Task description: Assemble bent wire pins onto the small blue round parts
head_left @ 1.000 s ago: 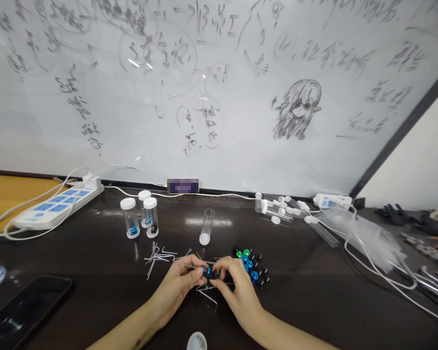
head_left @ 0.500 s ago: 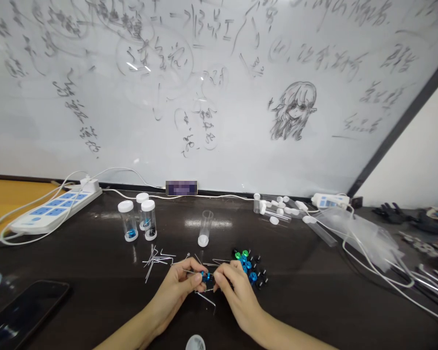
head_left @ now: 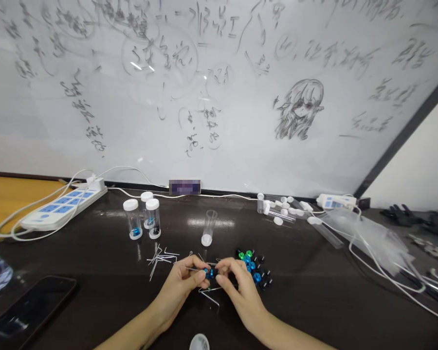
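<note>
Between thumb and fingers of my left hand [head_left: 182,282] is a small blue metal part [head_left: 209,273], in the middle of the table near me. A thin metal rod sticks out to the left from those fingers. My right hand [head_left: 241,287] pinches a small black piece [head_left: 215,273] at the right end of the blue part; whether the two are joined I cannot tell. Below the hands lies a bent hex key [head_left: 210,298]. Just right of my right hand are several blue knobs [head_left: 257,277], green knobs [head_left: 248,253] and black screws [head_left: 265,285].
More hex keys [head_left: 161,257] lie in a pile on the left. Capped clear tubes [head_left: 134,221] stand behind them, and an upright tube [head_left: 210,224] stands ahead. A white cap [head_left: 199,342] is near me. At the edges are a phone [head_left: 32,311], a power strip [head_left: 63,206] and plastic bags [head_left: 368,238].
The whole view has shifted, so everything sits slightly further right. Both hands stay at the small blue part. The right fingers have changed their pose a little around the black piece.
</note>
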The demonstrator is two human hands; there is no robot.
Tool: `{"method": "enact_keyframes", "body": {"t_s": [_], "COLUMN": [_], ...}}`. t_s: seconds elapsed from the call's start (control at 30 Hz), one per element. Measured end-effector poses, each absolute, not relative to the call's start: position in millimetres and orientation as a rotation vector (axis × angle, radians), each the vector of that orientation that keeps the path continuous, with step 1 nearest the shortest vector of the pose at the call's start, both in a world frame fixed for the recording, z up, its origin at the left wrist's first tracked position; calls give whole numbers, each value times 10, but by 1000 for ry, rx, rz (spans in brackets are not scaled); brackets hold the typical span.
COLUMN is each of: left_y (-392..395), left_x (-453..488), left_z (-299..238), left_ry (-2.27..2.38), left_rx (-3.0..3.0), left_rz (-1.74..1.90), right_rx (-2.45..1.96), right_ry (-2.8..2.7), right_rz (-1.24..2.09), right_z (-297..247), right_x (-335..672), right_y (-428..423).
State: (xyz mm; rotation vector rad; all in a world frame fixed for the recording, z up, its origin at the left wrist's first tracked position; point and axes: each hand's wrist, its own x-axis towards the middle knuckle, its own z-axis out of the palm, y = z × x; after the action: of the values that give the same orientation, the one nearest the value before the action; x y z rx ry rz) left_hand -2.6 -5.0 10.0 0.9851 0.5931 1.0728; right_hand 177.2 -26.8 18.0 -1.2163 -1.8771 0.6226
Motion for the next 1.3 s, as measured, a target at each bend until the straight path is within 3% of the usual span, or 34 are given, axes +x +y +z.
{"method": "enact_keyframes", "body": {"t_s": [1.3], "left_y": [-83], "left_x": [-28], "left_z": [128], "left_ry": [544], "left_rx": [903], "left_rz": [988], "right_rx": [-1211], "right_ry": [-2109], "right_rz": [551], "right_z": [247], "right_x": [1754], "right_y": [-268]}}
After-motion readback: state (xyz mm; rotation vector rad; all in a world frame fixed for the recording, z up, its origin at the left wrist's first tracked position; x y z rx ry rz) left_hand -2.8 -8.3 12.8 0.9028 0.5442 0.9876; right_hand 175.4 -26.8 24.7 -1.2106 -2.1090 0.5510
